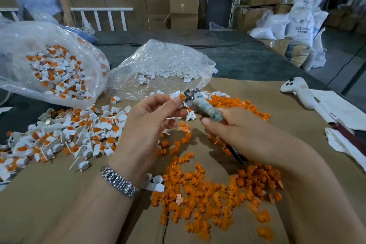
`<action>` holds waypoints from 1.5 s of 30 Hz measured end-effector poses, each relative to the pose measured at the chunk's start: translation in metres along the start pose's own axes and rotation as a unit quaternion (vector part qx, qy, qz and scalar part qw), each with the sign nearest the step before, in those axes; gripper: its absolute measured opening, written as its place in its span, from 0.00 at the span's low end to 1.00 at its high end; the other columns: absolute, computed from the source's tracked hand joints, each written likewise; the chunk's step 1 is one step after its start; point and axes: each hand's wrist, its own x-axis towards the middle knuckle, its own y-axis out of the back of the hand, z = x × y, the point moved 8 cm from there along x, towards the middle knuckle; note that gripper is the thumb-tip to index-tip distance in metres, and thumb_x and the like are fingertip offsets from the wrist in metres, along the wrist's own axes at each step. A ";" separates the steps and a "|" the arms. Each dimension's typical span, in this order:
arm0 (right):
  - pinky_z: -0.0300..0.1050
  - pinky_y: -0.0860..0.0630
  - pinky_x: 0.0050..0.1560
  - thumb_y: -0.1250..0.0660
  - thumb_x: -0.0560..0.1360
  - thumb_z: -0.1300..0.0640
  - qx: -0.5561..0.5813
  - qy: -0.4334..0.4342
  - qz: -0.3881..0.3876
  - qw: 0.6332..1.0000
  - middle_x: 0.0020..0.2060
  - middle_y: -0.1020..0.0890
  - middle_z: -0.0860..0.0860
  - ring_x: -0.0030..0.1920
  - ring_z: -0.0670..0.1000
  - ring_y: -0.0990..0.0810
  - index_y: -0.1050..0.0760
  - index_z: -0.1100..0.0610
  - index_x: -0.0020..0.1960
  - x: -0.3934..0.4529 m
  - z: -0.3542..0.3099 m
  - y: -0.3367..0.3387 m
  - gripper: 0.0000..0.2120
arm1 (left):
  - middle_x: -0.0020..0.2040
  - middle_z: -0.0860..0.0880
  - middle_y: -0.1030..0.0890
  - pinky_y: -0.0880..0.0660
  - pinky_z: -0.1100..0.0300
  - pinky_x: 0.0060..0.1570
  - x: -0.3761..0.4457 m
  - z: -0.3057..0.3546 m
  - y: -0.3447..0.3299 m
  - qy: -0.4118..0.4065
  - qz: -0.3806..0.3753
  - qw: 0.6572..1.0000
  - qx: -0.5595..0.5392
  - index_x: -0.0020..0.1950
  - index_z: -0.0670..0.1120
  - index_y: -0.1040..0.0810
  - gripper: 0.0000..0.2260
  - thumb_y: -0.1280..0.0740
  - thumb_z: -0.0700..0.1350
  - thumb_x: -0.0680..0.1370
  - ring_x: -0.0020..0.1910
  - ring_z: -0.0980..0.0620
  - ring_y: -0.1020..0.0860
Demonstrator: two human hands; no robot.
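Note:
My left hand pinches a small white plastic part with an orange plug between thumb and fingertips, held above the table. My right hand grips a hand tool with a tape-wrapped handle; its metal head touches the orange plug. The tool's dark lower end sticks out under my palm. Loose orange plugs lie in a heap on the cardboard below both hands. A pile of white parts fitted with orange plugs lies at the left.
A clear bag of assembled white-and-orange parts sits at the far left. Another clear bag with plain white parts stands behind my hands. A white controller, papers and a cloth lie at the right edge. Cardboard boxes and sacks stand beyond.

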 end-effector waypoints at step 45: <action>0.58 0.28 0.62 0.33 0.73 0.31 -0.276 -0.198 0.062 0.939 0.57 0.24 0.55 0.60 0.58 0.26 0.27 0.54 0.59 0.021 0.082 0.008 0.29 | 0.61 0.57 0.19 0.43 0.52 0.54 0.004 -0.007 -0.024 -0.219 -0.049 0.674 0.704 0.63 0.56 0.17 0.14 0.30 0.42 0.80 0.62 0.49 0.28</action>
